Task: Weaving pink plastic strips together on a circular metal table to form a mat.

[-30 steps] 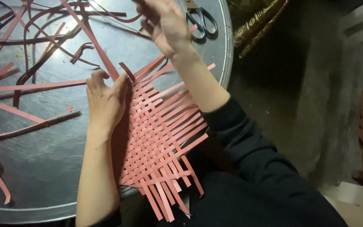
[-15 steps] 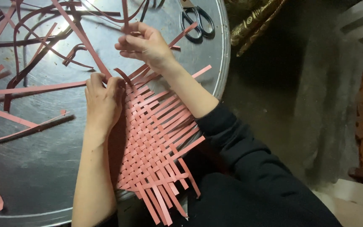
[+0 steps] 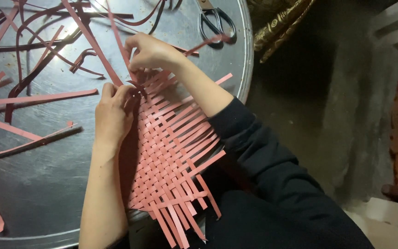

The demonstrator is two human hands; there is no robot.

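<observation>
A person weaves a mat of pink paper strips (image 3: 171, 157) that lies on the near edge of a round metal surface (image 3: 47, 184) and overhangs the lap. The left hand (image 3: 112, 113) presses flat on the mat's upper left edge, fingers closed on the crossing there. Just beyond, the right hand (image 3: 150, 51) pinches a loose pink strip (image 3: 116, 39) between closed fingers. Good weaving here likely means pinning the crossing while the strip is drawn snug. Farther off lie cut strips (image 3: 38, 97) and scissors (image 3: 216, 20).

Left hand (image 3: 112, 113) and right hand (image 3: 150, 53) close together, fingers pinched.
</observation>
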